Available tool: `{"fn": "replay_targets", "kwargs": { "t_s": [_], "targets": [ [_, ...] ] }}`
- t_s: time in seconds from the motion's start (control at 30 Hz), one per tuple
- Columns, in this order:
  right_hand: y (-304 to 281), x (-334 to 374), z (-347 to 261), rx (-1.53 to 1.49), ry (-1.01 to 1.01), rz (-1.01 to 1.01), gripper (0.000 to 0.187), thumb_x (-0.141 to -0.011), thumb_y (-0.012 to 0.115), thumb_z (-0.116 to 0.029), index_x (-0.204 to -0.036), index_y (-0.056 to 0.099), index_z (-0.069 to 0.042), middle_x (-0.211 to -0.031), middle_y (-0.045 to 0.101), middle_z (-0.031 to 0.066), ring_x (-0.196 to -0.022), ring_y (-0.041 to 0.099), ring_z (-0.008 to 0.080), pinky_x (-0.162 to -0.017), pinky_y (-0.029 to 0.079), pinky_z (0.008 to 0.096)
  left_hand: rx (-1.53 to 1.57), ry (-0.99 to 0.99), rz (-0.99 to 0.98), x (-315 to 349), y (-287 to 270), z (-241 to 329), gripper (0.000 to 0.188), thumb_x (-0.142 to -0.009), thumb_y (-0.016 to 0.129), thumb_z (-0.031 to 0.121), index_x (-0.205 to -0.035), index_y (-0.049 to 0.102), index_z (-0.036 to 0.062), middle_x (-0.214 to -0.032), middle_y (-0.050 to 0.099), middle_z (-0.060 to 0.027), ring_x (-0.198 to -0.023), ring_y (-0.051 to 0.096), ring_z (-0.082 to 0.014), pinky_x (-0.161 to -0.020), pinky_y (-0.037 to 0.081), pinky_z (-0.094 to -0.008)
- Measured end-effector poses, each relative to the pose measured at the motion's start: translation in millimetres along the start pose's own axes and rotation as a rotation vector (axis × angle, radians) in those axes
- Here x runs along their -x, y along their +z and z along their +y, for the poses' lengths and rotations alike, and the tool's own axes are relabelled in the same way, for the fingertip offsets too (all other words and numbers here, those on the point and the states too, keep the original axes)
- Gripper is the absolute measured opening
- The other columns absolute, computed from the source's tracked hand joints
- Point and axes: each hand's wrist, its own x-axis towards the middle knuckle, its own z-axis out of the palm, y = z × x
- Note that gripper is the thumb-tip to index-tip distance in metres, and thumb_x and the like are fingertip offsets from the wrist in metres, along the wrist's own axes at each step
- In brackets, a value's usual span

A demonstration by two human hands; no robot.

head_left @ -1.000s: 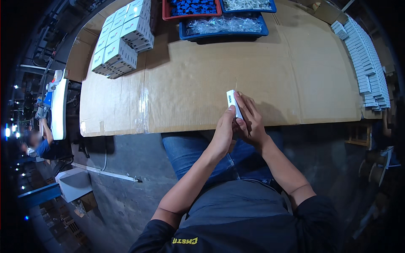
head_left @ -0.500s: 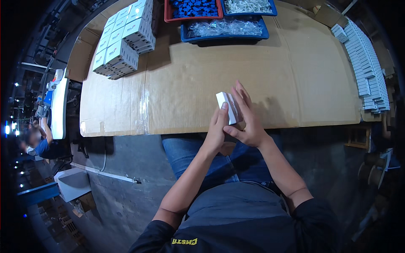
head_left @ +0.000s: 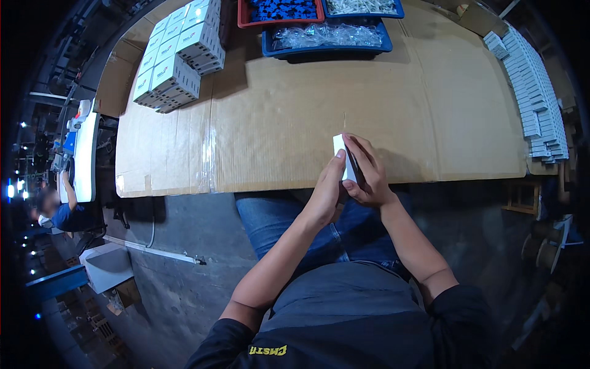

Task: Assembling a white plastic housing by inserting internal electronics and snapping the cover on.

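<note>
Above the table's near edge I hold a small white box (head_left: pixel 346 167) between both hands. My left hand (head_left: pixel 327 187) grips it from the left, its thumb lying along the near-left face. On the other side, my right hand (head_left: pixel 369 172) is wrapped round the box, fingers along its right side and thumb at its lower end. The box stands tilted, with one narrow white face toward me. Its right side and underside are hidden by my fingers.
White boxes (head_left: pixel 175 71) are stacked at the far left of the cardboard-covered table (head_left: pixel 295 117). At the back stand a red tray (head_left: pixel 279 24) of blue parts and blue trays (head_left: pixel 327 55) of clear and white pieces. Small boxes (head_left: pixel 528 92) line the right. A person (head_left: pixel 69 215) sits at far left.
My right hand's fingers have closed in from an outstretched pose onto the box. The box has shifted slightly right and turned, so less of its broad face shows.
</note>
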Motion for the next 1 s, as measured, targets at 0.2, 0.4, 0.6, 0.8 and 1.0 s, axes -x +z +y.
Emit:
{"fn": "replay_targets", "kwargs": {
  "t_s": [0.2, 0.4, 0.6, 0.8, 1.0],
  "targets": [
    [5, 2, -4, -0.027, 0.033, 0.061, 0.084, -0.101, 0.057, -0.057, -0.146, 0.048, 0.013, -0.144, 0.054, 0.0306, -0.13, 0.057, 0.044, -0.109, 0.047, 0.0477, 0.115, 0.061, 0.052, 0, 12, -5, 0.064, -0.108, 0.042, 0.062, -0.132, 0.054, 0.0045, -0.108, 0.065, -0.0083, -0.094, 0.067, -0.0149, -0.08, 0.057, -0.0308],
    [9, 7, 6, -0.028, -0.112, 0.104, 0.079, -0.104, 0.054, -0.053, -0.148, 0.046, 0.013, -0.144, 0.053, 0.0346, -0.129, 0.058, 0.0486, -0.108, 0.05, 0.049, 0.038, 0.146, 0.068, -2, 8, -14, 0.053, -0.111, 0.04, 0.052, -0.122, 0.056, 0.0024, -0.096, 0.065, -0.0054, -0.078, 0.065, -0.0103, -0.064, 0.053, -0.0241],
    [9, 6, 1, -0.02, -0.107, 0.078, 0.071, -0.11, 0.043, -0.047, -0.148, 0.047, 0.013, -0.146, 0.052, 0.0354, -0.133, 0.056, 0.05, -0.11, 0.049, 0.0507, 0.004, 0.165, 0.099, 2, 14, -11, 0.055, -0.111, 0.041, 0.054, -0.12, 0.054, 0.0016, -0.092, 0.064, -0.0052, -0.072, 0.064, -0.011, -0.058, 0.051, -0.024],
    [10, 6, 2, -0.024, -0.102, 0.057, 0.07, -0.111, 0.04, -0.045, -0.149, 0.046, 0.013, -0.147, 0.05, 0.0356, -0.133, 0.056, 0.0504, -0.109, 0.05, 0.0501, -0.031, 0.249, 0.189, -5, 10, -22, 0.056, -0.111, 0.04, 0.055, -0.121, 0.052, 0.0015, -0.089, 0.064, -0.0057, -0.068, 0.064, -0.0117, -0.057, 0.051, -0.0239],
    [10, 9, 2, -0.035, -0.083, 0.053, 0.068, -0.111, 0.039, -0.044, -0.15, 0.046, 0.011, -0.149, 0.05, 0.034, -0.133, 0.057, 0.0493, -0.109, 0.05, 0.0495, -0.003, 0.129, 0.14, -2, 10, -19, 0.06, -0.11, 0.041, 0.057, -0.13, 0.051, 0.0013, -0.1, 0.064, -0.0057, -0.079, 0.065, -0.0096, -0.064, 0.053, -0.0242]
  ]
}}
